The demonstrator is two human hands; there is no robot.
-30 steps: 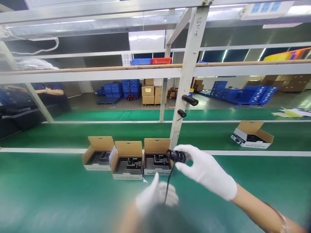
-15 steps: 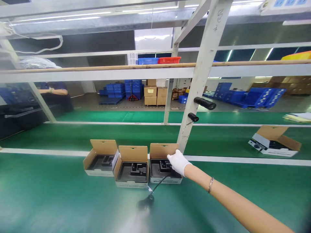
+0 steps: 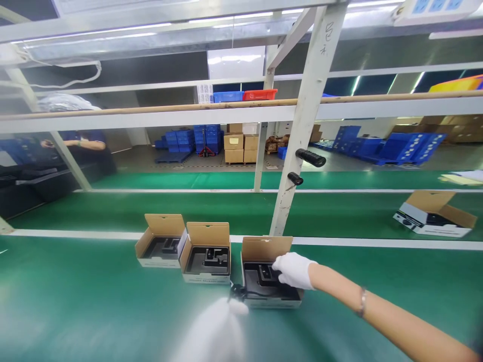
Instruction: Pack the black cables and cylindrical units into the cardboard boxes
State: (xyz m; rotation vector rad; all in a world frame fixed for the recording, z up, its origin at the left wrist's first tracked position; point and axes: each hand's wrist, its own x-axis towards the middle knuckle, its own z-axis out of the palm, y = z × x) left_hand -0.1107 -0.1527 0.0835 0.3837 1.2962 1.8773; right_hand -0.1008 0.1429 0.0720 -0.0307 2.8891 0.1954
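Standing open, the nearest white box (image 3: 273, 303) shows a black tray (image 3: 250, 277).

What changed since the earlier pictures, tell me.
The box by the right hand slid nearer and rightward, apart from the middle box. The right hand, earlier holding up a black device, now reaches inside; its grip is hidden. The black cable's end has moved to the box, by the blurred left hand. The left box and middle box stayed.

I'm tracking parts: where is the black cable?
Lower centre of the head view: the black cable runs by the near edge of the open box under the right hand, beside the left hand.
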